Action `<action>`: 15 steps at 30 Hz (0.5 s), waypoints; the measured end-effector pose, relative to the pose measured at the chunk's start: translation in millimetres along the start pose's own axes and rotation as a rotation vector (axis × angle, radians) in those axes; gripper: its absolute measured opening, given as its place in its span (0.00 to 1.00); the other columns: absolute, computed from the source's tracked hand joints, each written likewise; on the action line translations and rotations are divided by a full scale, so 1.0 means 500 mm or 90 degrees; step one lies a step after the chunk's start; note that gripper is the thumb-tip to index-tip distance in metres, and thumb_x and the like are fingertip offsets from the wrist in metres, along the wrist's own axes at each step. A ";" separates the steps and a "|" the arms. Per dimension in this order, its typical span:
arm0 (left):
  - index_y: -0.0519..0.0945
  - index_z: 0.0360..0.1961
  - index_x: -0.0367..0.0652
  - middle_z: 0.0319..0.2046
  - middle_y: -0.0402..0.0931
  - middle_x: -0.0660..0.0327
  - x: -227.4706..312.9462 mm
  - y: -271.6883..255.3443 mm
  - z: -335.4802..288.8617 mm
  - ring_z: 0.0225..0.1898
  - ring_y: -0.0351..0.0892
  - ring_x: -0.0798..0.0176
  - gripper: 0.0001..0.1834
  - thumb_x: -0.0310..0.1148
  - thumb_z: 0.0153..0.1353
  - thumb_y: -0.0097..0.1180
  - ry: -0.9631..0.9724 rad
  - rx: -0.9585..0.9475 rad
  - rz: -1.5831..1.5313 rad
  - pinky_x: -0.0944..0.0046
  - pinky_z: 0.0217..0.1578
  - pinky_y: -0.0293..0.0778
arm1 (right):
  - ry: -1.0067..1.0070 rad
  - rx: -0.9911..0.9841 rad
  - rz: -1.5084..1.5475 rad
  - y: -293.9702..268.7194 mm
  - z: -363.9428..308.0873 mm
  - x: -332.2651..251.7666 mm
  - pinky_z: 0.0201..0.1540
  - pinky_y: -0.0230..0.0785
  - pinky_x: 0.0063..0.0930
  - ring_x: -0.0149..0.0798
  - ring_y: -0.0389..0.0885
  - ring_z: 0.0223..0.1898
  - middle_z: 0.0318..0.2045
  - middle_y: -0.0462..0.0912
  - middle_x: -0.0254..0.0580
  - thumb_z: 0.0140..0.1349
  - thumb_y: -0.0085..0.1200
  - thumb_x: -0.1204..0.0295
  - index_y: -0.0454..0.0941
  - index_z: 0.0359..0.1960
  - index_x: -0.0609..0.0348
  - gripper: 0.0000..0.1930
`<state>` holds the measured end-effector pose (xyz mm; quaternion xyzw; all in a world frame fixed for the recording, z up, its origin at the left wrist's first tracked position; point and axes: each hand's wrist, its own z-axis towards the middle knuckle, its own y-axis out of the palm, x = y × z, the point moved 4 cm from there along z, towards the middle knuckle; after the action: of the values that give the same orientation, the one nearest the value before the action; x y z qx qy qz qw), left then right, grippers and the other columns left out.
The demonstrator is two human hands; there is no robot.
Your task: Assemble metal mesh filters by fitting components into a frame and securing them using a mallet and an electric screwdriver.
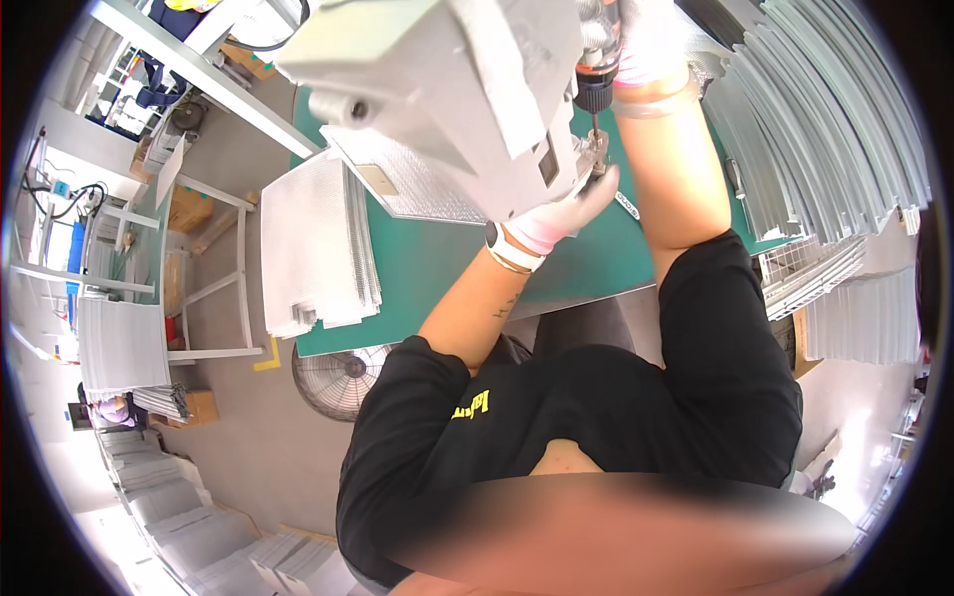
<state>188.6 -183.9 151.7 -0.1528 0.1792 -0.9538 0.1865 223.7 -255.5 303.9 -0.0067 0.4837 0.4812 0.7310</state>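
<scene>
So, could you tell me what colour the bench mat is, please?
Green; the bench mat shows best in the head view.
</scene>
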 end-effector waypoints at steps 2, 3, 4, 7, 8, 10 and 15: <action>0.79 0.26 0.44 0.20 0.71 0.61 0.002 0.003 -0.002 0.24 0.73 0.56 0.06 0.31 0.50 0.64 -0.017 0.001 -0.011 0.56 0.28 0.67 | 0.008 -0.017 0.025 0.003 -0.001 0.002 0.13 0.51 0.16 0.25 0.61 0.12 0.19 0.69 0.32 0.67 0.53 0.52 0.69 0.61 0.61 0.29; 0.79 0.26 0.44 0.20 0.71 0.61 0.003 0.002 -0.002 0.24 0.73 0.55 0.06 0.31 0.50 0.64 -0.019 -0.012 -0.034 0.56 0.28 0.67 | 0.019 -0.034 0.049 0.004 -0.002 0.004 0.12 0.52 0.16 0.25 0.62 0.12 0.19 0.71 0.33 0.66 0.54 0.52 0.71 0.60 0.61 0.29; 0.78 0.25 0.44 0.20 0.71 0.61 0.006 0.002 0.002 0.23 0.73 0.55 0.06 0.31 0.50 0.64 -0.021 -0.024 -0.058 0.56 0.28 0.67 | 0.017 -0.034 0.049 -0.005 -0.005 0.007 0.12 0.52 0.16 0.25 0.62 0.12 0.19 0.71 0.33 0.66 0.54 0.52 0.71 0.60 0.61 0.29; 0.77 0.24 0.44 0.18 0.70 0.61 -0.023 0.027 -0.024 0.21 0.72 0.55 0.06 0.30 0.50 0.63 -0.018 0.015 -0.112 0.57 0.26 0.66 | -0.029 0.241 0.031 -0.070 -0.019 0.023 0.12 0.57 0.17 0.27 0.69 0.13 0.22 0.78 0.37 0.65 0.55 0.56 0.73 0.57 0.62 0.26; 0.77 0.24 0.44 0.18 0.70 0.61 -0.024 0.028 -0.027 0.21 0.72 0.55 0.06 0.30 0.50 0.63 -0.018 0.014 -0.112 0.57 0.26 0.66 | -0.062 0.201 0.100 -0.067 -0.016 0.026 0.12 0.59 0.18 0.29 0.72 0.14 0.24 0.80 0.40 0.64 0.56 0.58 0.73 0.56 0.62 0.25; 0.77 0.23 0.43 0.18 0.71 0.60 -0.024 0.026 -0.027 0.20 0.73 0.56 0.07 0.30 0.51 0.63 -0.040 -0.040 -0.064 0.58 0.24 0.66 | -0.096 0.160 0.170 -0.071 -0.020 0.030 0.13 0.62 0.18 0.31 0.75 0.15 0.27 0.83 0.42 0.63 0.56 0.60 0.74 0.55 0.62 0.24; 0.76 0.22 0.44 0.19 0.71 0.60 -0.001 0.002 -0.013 0.21 0.73 0.57 0.07 0.29 0.50 0.64 -0.012 -0.017 -0.064 0.58 0.22 0.66 | -0.099 0.156 0.121 -0.076 -0.030 0.019 0.15 0.67 0.23 0.33 0.77 0.16 0.28 0.84 0.44 0.61 0.55 0.64 0.74 0.56 0.61 0.23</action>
<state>186.8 -182.6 145.3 -0.1732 0.1823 -0.9580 0.1376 240.9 -276.2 271.9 0.1656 0.4790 0.4845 0.7130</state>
